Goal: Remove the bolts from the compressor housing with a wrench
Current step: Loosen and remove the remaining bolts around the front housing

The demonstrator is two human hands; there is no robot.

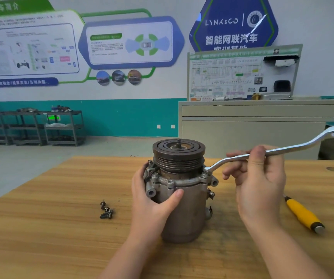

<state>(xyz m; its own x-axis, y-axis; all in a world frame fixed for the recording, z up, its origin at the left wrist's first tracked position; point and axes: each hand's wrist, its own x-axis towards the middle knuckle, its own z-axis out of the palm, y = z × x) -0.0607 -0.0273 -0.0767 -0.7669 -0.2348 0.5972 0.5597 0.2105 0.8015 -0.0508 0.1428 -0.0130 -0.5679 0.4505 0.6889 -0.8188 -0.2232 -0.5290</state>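
Right hand on wrench, right of compressor housing.

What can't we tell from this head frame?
- Wrench ring end on the bolt: too small to confirm seating.
- Compressor housing rear bolts: hidden by the pulley and left hand.
- Right hand grip: fingers partly hidden behind the palm.
- Loose bolts count: too small.

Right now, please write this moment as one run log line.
left hand: holds compressor housing | right hand: holds wrench on flange bolt | loose bolts: on table
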